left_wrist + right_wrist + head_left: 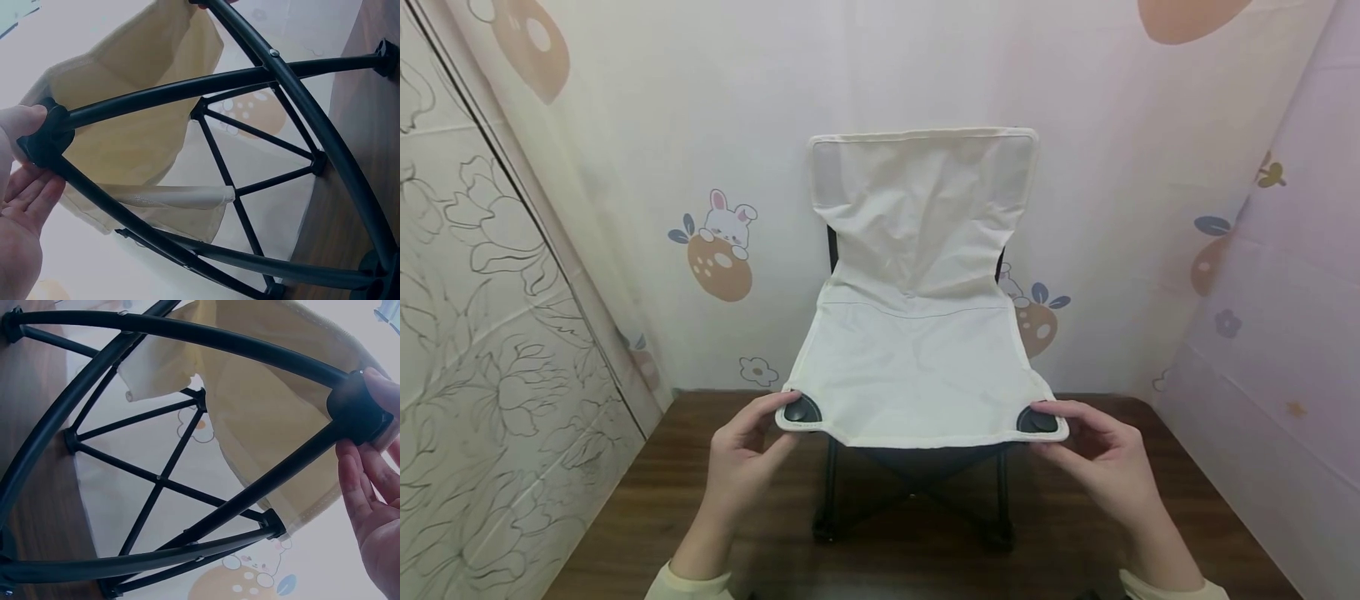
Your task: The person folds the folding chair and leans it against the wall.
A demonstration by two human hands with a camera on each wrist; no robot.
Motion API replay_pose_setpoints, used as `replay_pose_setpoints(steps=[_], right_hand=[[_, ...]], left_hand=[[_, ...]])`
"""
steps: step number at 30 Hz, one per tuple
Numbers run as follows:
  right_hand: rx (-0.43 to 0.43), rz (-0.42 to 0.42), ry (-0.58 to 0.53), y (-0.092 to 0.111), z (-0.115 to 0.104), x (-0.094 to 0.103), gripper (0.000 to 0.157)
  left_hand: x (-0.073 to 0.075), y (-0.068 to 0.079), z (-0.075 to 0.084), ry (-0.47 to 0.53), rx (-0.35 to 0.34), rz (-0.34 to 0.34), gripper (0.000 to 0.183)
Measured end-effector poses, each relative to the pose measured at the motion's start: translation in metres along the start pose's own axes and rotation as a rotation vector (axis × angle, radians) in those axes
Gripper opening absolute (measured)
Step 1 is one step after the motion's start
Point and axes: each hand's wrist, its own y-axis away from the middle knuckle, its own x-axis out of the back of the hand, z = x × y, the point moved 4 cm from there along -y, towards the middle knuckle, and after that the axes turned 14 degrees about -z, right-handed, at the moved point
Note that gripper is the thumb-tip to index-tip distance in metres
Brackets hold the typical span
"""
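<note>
A folding chair with a cream fabric seat (917, 367) and backrest (921, 183) stands unfolded, facing me. Its black tube frame (169, 94) crosses in X shapes underneath. My left hand (748, 446) pinches the front left seat corner at its black corner patch (802, 409), fingers above and thumb below. On the other side, my right hand (1101, 454) grips the front right corner in the same way, by the matching patch (1037, 419). In the right wrist view, the thumb and fingers lie around the black plastic joint (356, 409) under that corner.
The chair's feet (823, 527) rest on a dark brown wooden surface (647, 500). Behind it hangs a pale cloth (760, 100) printed with rabbits and carrots. A panel with line-drawn flowers (497, 333) stands to the left, and a pale printed cloth (1270, 400) closes the right side.
</note>
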Motion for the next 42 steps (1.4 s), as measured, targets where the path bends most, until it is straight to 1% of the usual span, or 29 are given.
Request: replay_pose_setpoints(steps=[10, 17, 27, 33, 37, 42], right_hand=[[0.011, 0.016, -0.014, -0.0002, -0.0017, -0.0020, 0.051], [0.000, 0.024, 0.001, 0.0003, -0.0022, -0.0019, 0.051], [-0.005, 0.032, 0.013, -0.0018, -0.0023, -0.0010, 0.051], [0.003, 0.030, -0.003, -0.0030, -0.0018, -0.0004, 0.050], [0.005, 0.027, -0.005, -0.0045, -0.0019, -0.0001, 0.051], [0.037, 0.016, -0.041, -0.0068, -0.0014, -0.0015, 0.051]], left_hand=[[-0.0013, -0.0002, 0.0034, -0.012, 0.011, 0.005, 0.051], [-0.0023, -0.0012, 0.0020, -0.016, 0.044, 0.000, 0.051], [-0.0028, -0.0036, 0.0029, -0.018, 0.031, 0.005, 0.052], [-0.0027, -0.0067, 0.0028, -0.013, 0.047, -0.009, 0.052], [-0.0025, -0.0085, 0.0039, -0.015, 0.045, -0.011, 0.052], [-0.0023, -0.0089, 0.0040, -0.017, 0.034, -0.003, 0.051]])
